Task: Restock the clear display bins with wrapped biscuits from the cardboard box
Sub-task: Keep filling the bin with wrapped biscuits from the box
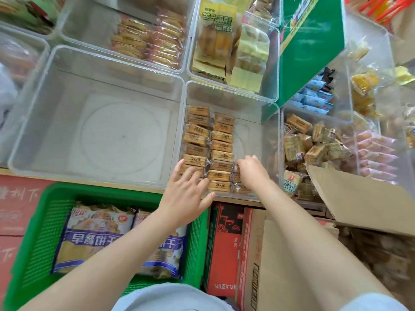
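1. The left hand [186, 194] is reaching into the near end of a clear display bin [265, 140], its fingers [190, 175] lying straight and slightly spread on the wrapped biscuits [210, 144] at the bin's 7 o'clock corner.
2. The right hand [252, 170] is working in the same bin at its 6 o'clock edge, its fingers curling down onto a short third column of biscuit packets [238, 185]; whether they are pinching a packet cannot be told.
3. The wrapped biscuits are lying in two neat columns along the bin's 9 o'clock side, running from its near wall toward 12 o'clock; the 3 o'clock half of the floor is showing bare.
4. A larger clear bin [67, 122] is standing just beside it at 9 o'clock.
5. The cardboard box [368, 205] is sitting at 4 o'clock from the hands, one flap rising over a neighbouring bin of loose square packets [314, 144].
6. A green basket [36, 232] holding two blue-and-white biscuit bags [94, 236] is lying at 7 o'clock, below the left forearm.
7. A red carton [224, 248] is standing between the two forearms at 6 o'clock.
8. A green box [312, 46] is leaning at 1 o'clock, beside a bin of yellow packets [215, 41].
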Tool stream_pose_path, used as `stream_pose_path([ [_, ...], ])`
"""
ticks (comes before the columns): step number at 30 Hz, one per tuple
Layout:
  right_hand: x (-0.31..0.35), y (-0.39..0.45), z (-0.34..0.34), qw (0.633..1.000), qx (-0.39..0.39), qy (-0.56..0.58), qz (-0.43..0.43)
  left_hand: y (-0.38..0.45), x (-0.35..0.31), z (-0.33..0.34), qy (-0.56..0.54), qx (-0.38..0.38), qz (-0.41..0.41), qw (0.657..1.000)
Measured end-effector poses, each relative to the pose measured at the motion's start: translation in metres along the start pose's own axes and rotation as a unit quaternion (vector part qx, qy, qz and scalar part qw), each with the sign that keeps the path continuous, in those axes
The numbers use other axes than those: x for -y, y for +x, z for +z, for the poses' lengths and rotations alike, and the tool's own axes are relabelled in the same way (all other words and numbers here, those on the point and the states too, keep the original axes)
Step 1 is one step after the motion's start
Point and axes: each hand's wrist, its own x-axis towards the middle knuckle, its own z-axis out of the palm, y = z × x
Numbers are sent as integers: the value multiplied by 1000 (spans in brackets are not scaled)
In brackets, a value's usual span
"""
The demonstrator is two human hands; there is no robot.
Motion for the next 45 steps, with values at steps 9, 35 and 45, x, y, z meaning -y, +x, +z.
stream_pose_path([
  [9,-10,-64,-50,971,-67,228,-23,2,0,-2,8,-1,-10,1000],
  [35,-160,-339,134,970,-70,213,92,-123,-279,3,-440,53,42,896],
  [45,-170,-330,129,974,-41,207,77,-127,-282,-1,-441,42,37,896],
])
